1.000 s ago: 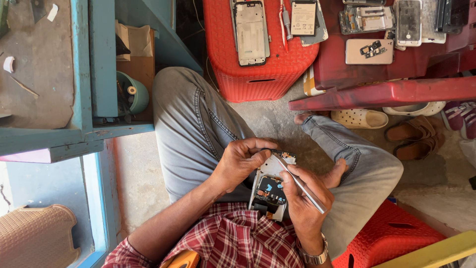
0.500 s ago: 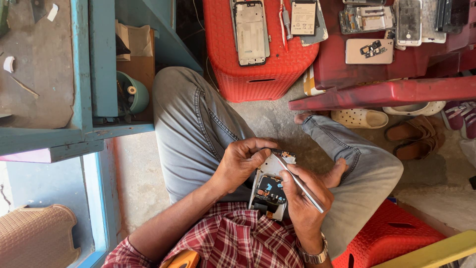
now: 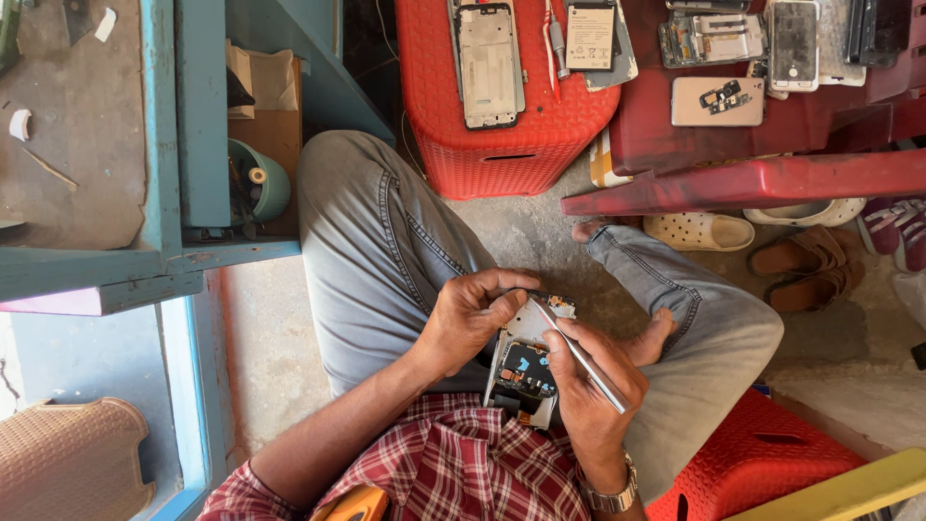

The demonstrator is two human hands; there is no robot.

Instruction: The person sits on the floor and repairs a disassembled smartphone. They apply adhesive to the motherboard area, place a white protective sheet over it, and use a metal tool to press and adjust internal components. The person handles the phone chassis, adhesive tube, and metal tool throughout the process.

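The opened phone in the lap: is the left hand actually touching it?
Touching. The head view shows the left hand with fingers curled over the top edge of the opened phone, no gap between them.

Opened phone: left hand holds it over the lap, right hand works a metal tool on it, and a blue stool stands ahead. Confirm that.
Wrong on the stool: the head view shows it is red. The left hand does hold the opened phone, and the right hand the metal tool.

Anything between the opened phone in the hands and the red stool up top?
Head view: only the person's grey-trousered leg and bare concrete floor lie between the opened phone and the red stool.
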